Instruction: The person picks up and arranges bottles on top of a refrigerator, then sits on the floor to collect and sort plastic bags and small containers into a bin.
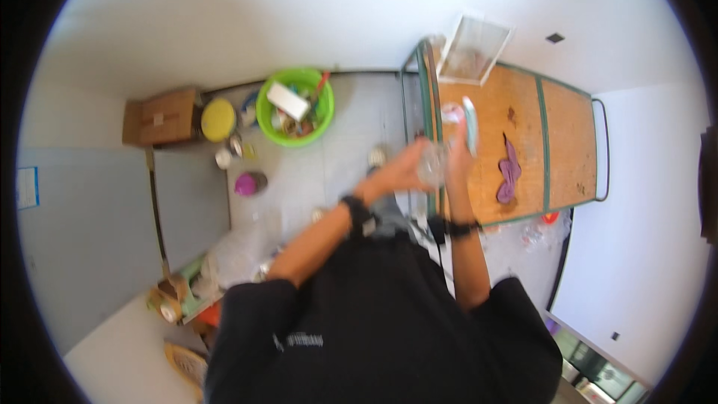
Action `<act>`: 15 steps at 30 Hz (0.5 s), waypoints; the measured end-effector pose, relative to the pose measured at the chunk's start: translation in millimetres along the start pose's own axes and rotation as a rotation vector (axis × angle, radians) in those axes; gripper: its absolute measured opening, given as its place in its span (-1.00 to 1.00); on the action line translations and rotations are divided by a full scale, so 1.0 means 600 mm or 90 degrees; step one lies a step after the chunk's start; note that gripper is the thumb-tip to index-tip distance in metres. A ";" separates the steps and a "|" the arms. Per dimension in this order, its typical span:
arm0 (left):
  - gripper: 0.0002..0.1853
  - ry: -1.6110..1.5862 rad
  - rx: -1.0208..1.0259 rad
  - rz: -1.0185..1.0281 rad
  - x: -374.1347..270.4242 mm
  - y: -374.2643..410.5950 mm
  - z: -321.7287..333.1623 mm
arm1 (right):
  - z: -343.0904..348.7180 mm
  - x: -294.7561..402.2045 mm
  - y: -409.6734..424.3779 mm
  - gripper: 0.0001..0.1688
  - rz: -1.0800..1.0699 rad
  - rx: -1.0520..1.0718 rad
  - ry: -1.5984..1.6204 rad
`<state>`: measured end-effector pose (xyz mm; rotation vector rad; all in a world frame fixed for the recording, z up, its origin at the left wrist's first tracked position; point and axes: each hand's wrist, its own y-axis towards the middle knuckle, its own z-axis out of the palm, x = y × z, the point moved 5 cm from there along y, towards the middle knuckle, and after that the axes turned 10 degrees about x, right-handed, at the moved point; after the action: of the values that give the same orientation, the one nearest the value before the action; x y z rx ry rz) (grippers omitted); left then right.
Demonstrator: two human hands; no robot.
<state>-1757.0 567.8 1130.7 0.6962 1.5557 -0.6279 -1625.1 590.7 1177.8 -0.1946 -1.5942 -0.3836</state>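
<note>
My left hand (408, 167) grips a clear, see-through container (433, 165), perhaps a jar or cup, blurred by motion. Beside it, my right hand (459, 151) holds a pale white and light-green object (470, 123) whose kind I cannot tell. Something pinkish and white shows near those fingertips. Both hands are over the near edge of a wooden-topped table with a green metal frame (527, 146). A crumpled purple cloth (509, 177) lies on the wood, to the right of my right hand.
A white-framed panel (477, 50) leans at the table's far corner by the wall. On the floor stand a green basin (331, 109) of mixed items, a round yellow lid (219, 119), a cardboard box (168, 118) and a purple-topped container (245, 184). Plastic bags (535, 235) lie beyond the table.
</note>
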 end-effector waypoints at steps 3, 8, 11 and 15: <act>-0.07 -0.056 -0.084 0.013 0.082 0.040 0.005 | -0.005 -0.133 0.082 -0.69 0.106 0.105 0.004; 0.04 -0.055 -0.069 -0.191 0.105 0.133 -0.041 | 0.021 -0.163 0.175 -0.70 0.181 0.077 0.000; 0.02 -0.031 -0.063 -0.281 0.137 0.208 -0.081 | 0.034 -0.245 0.298 -0.70 0.253 0.125 -0.093; -0.01 -0.070 -0.058 -0.328 0.169 0.239 -0.062 | 0.019 -0.311 0.314 -0.71 0.286 0.175 -0.093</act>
<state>-1681.0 698.8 1034.0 0.1814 1.6569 -0.9500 -1556.9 789.8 1016.1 -0.3665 -1.6713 0.2013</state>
